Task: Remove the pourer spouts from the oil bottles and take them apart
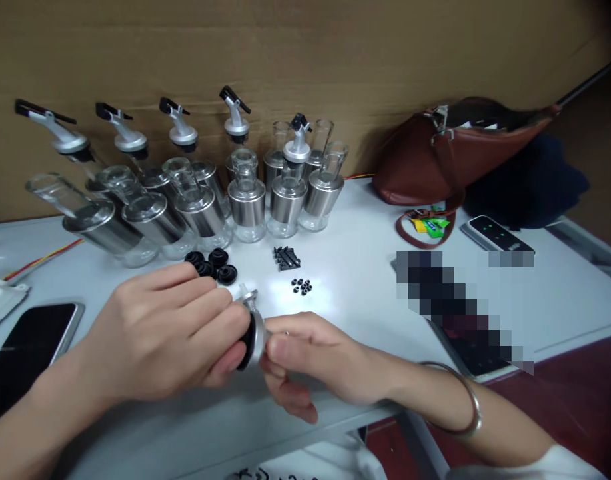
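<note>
Between my two hands is a silver bottle pourer (258, 341) with a black stopper base, held tilted on its side above the table. My left hand (170, 333) is closed round the black base. My right hand (325, 360) pinches the silver part with thumb and fingers; its spout end is partly hidden. Just beyond my left hand lie several black rubber stoppers (228, 274). Farther right are a small pile of black levers (286, 257) and several tiny black rings (302, 287). Rows of glass bottles with steel sleeves (248, 203) stand behind, some topped by pourers (183, 135).
A phone (35, 340) lies at the left. A brown leather bag (475, 153) sits at the back right, its strap round green and yellow packets (434, 228). Near it is a white device with a black top (498, 235). A blurred-out dark device (478, 350) lies at the right edge.
</note>
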Motion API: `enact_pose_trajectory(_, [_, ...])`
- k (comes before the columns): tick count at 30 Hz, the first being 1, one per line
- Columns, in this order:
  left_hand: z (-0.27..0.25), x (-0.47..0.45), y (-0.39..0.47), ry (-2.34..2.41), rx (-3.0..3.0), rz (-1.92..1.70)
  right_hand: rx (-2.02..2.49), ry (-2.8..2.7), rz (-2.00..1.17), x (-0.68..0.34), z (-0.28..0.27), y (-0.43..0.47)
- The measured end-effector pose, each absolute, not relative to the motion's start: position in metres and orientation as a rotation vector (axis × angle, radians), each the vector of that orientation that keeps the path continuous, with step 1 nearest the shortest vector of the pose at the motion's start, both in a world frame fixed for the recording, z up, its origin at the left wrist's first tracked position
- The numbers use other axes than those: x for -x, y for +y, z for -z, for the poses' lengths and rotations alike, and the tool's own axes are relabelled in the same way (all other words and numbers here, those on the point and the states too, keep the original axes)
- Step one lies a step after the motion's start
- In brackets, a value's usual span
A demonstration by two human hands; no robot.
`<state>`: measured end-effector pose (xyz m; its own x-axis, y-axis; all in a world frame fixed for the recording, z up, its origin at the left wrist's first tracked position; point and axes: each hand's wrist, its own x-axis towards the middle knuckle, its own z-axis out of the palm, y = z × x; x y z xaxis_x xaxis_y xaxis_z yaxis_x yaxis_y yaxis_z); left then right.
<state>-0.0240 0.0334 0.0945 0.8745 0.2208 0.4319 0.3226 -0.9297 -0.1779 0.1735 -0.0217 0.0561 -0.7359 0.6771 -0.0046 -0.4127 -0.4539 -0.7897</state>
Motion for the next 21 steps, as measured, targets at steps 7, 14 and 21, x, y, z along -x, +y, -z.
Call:
enact_pose_trajectory(7, [-0.103, 0.016, 0.033, -0.438, 2.908, 0.641, 0.705, -1.837, -1.411, -0.183, -0.060, -0.020])
enact_pose_trajectory(14, [-0.101, 0.013, 0.042, -0.498, 3.030, 0.699, 0.763, -2.164, -0.427, -0.181, -0.053, -0.008])
enact_pose_trajectory(21, [-0.102, 0.014, 0.042, -0.551, 3.093, 0.615, 0.760, -2.315, 0.237, -0.189, -0.054, -0.001])
